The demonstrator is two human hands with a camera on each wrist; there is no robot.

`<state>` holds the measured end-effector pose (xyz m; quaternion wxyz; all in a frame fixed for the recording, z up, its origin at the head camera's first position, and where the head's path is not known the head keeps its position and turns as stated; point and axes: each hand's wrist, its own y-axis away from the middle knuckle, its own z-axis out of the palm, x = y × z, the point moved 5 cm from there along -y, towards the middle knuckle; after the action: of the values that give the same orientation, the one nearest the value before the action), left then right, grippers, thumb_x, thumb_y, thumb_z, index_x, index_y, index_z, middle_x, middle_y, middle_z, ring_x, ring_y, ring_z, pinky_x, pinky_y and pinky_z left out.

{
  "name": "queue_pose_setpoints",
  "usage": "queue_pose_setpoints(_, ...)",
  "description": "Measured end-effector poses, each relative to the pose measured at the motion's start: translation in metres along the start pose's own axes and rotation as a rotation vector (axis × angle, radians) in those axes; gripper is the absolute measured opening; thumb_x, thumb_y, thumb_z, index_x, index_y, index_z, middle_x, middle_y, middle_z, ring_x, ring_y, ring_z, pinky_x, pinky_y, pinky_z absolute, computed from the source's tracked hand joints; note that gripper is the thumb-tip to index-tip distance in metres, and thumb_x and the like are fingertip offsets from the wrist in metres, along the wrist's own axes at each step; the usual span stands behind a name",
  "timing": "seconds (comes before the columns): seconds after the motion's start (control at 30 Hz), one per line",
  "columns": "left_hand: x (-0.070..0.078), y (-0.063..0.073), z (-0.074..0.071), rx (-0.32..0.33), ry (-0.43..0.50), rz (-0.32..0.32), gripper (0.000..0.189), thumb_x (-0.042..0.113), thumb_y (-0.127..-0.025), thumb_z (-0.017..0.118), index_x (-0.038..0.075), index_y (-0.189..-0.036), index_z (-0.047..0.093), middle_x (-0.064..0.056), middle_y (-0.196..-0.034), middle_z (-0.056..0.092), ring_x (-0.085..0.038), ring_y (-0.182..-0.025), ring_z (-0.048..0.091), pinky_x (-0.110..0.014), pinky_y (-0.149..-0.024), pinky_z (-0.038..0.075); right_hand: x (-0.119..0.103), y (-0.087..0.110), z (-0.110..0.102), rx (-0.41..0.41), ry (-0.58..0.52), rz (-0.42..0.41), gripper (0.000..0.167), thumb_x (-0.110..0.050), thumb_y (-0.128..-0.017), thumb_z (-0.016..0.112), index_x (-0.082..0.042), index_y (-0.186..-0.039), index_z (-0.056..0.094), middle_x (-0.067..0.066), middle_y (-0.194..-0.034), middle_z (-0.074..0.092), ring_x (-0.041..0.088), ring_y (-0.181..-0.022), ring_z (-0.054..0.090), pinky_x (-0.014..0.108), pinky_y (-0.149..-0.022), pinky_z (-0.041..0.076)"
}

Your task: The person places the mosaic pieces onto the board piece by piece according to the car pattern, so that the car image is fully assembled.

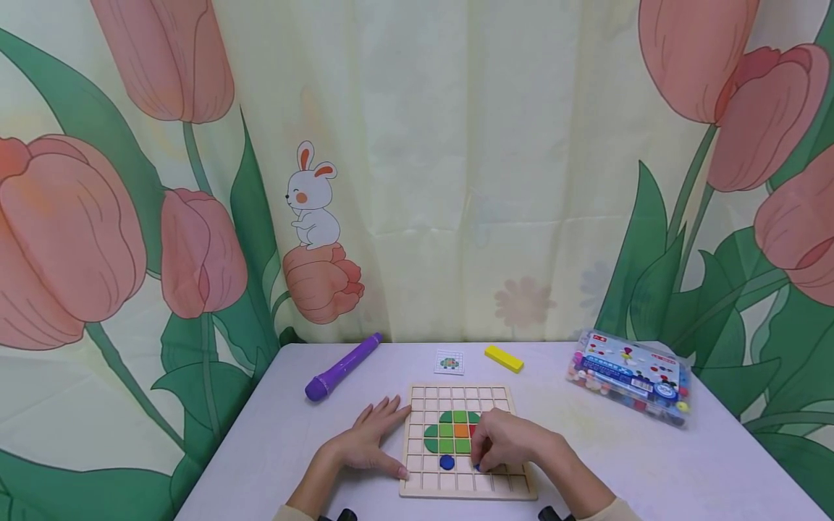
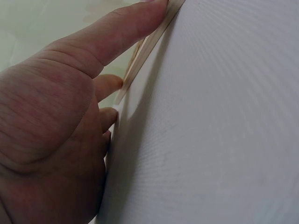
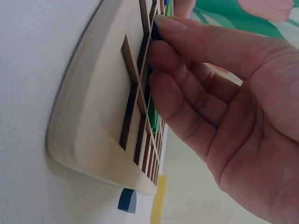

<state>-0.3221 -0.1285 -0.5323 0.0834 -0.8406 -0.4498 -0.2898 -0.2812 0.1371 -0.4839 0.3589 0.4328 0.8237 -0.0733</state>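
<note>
A wooden grid board (image 1: 433,480) lies on the table, bearing green pieces (image 1: 446,430), an orange square (image 1: 461,430) and a red piece partly hidden by my right hand. Below the green pieces sits a round blue piece (image 1: 447,462). With thumb and fingers my right hand (image 1: 511,437) pinches a second blue piece (image 3: 156,32), low over the board's grid and mostly covered by the fingertips. My left hand (image 1: 371,440) is spread at the board's left side; its thumb (image 2: 133,25) and a fingertip touch the wooden edge.
Behind the board lie a small picture card (image 1: 449,362) and a yellow bar (image 1: 504,359). A purple microphone (image 1: 342,367) is at the back left, a clear plastic box of colourful pieces (image 1: 628,376) at the right. A small blue-grey block (image 3: 127,200) sits beside the board.
</note>
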Motion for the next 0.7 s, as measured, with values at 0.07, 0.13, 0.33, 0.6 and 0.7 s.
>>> queue_pose_setpoints(0.07,-0.0001,0.0001,0.0001,0.0,0.001,0.0,0.116,0.066,-0.072,0.085,0.024,-0.165,0.031,-0.012,-0.175,0.016,-0.036,-0.163,0.005,-0.064,-0.129,0.0,0.0,0.0004,-0.0002,0.002,0.001,0.007,0.016,-0.003,-0.083,0.084,-0.017,-0.08,0.081,-0.01,-0.075,0.071,0.004,-0.071,0.057,0.02,-0.069,0.049)
queue_pose_setpoints(0.13,-0.0001,0.0003,0.0002,0.0,-0.001,0.0,0.116,0.066,-0.072,0.085,0.024,-0.165,0.031,-0.012,-0.175,0.016,-0.036,-0.163,0.005,-0.064,-0.129,0.0,0.0001,0.0008,-0.0004,0.004,-0.001,0.015,0.016,-0.003,-0.084,0.084,-0.018,-0.08,0.082,-0.01,-0.076,0.071,0.005,-0.072,0.057,0.02,-0.069,0.049)
queue_pose_setpoints(0.33,-0.0001,0.0004,0.0009,0.0,-0.006,-0.002,0.116,0.067,-0.072,0.085,0.024,-0.165,0.031,-0.012,-0.175,0.016,-0.037,-0.163,0.005,-0.065,-0.129,0.0,0.0011,0.0007,-0.0004,0.006,-0.002,0.018,0.016,-0.003,-0.085,0.084,-0.019,-0.082,0.082,-0.01,-0.076,0.071,0.005,-0.073,0.058,0.02,-0.07,0.049)
queue_pose_setpoints(0.6,-0.0005,-0.0007,0.0012,0.003,-0.006,0.002,0.116,0.066,-0.072,0.085,0.025,-0.165,0.03,-0.012,-0.175,0.015,-0.036,-0.163,0.005,-0.064,-0.129,0.0,0.0017,0.004,-0.0027,-0.013,-0.014,-0.009,0.017,-0.002,-0.084,0.084,-0.018,-0.086,0.084,-0.007,-0.08,0.074,0.004,-0.072,0.059,0.019,-0.071,0.053)
queue_pose_setpoints(0.7,-0.0008,-0.0008,0.0014,0.004,-0.007,0.004,0.117,0.066,-0.072,0.085,0.025,-0.166,0.03,-0.012,-0.175,0.015,-0.036,-0.163,0.004,-0.064,-0.129,-0.001,0.002,0.0051,-0.0033,-0.017,-0.021,-0.008,0.018,0.0,-0.084,0.083,-0.018,-0.088,0.084,-0.006,-0.082,0.075,0.005,-0.072,0.06,0.018,-0.072,0.054)
